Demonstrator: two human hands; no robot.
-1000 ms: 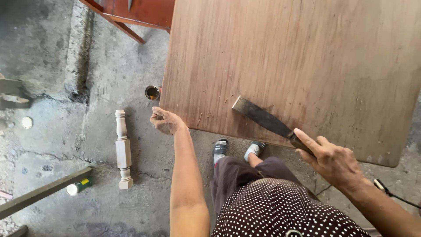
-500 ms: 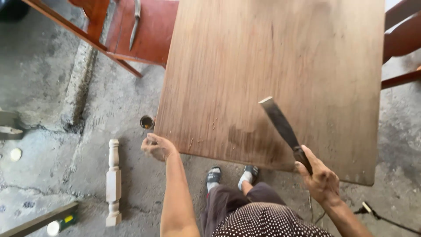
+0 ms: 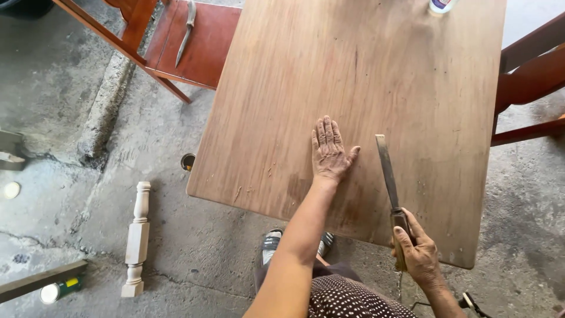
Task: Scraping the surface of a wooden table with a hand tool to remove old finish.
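A small container (image 3: 440, 5) stands at the far edge of the wooden table (image 3: 412, 76), cut off by the top of the view; its white label shows a blue patch. On the concrete floor (image 3: 70, 118) at lower left lies a small can (image 3: 59, 290) with a green and yellow label.

bare tabletop (image 3: 400, 76) beyond chisel (image 3: 386, 171)

Soft, even daylight fills the scene, bright enough to show the grain of the wooden tabletop (image 3: 376, 70) crisply. Its far edge looks paler, washed by mild glare. The left hand (image 3: 329, 154) casts only a faint shadow; a deeper one lies on the concrete floor (image 3: 194, 247) under the near edge. Focus is sharp throughout, with slight wide-angle bending toward the frame's corners.
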